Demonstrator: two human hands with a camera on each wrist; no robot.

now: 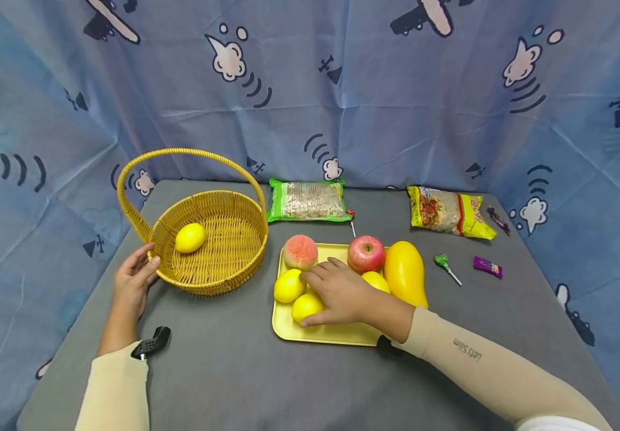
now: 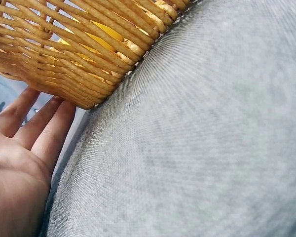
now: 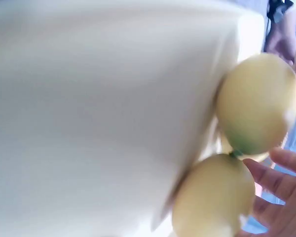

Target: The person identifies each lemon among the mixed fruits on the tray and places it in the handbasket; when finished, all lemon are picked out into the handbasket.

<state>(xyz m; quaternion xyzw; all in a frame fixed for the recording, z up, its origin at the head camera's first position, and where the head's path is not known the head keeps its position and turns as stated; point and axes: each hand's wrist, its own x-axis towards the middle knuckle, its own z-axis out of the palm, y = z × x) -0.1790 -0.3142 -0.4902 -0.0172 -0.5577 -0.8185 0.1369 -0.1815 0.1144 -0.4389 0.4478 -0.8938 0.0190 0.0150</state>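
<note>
A yellow wicker basket (image 1: 234,272) with a tall handle stands at the left, holding one lemon (image 1: 190,237). My left hand (image 1: 133,278) grips its left rim; in the left wrist view several fingers (image 2: 52,133) lie along its outer side. Over the yellow tray (image 1: 331,334) reaches my right hand (image 1: 342,293), fingers spread, thumb beside the front lemon (image 1: 305,307) and fingertips near a second lemon (image 1: 289,286). Both lemons appear close to the fingers in the right wrist view. Another lemon (image 1: 377,281), partly hidden by the hand, a peach (image 1: 301,252), an apple (image 1: 366,254) and a mango (image 1: 405,272) share the tray.
Behind the tray lie a green-edged bag (image 1: 310,200) and a red lollipop (image 1: 351,220). At the right are a yellow bag (image 1: 447,212), a green lollipop (image 1: 444,263), a purple-wrapped candy (image 1: 487,267) and a dark-wrapped candy (image 1: 498,220). A blue patterned curtain (image 1: 288,78) surrounds the grey table (image 1: 223,371).
</note>
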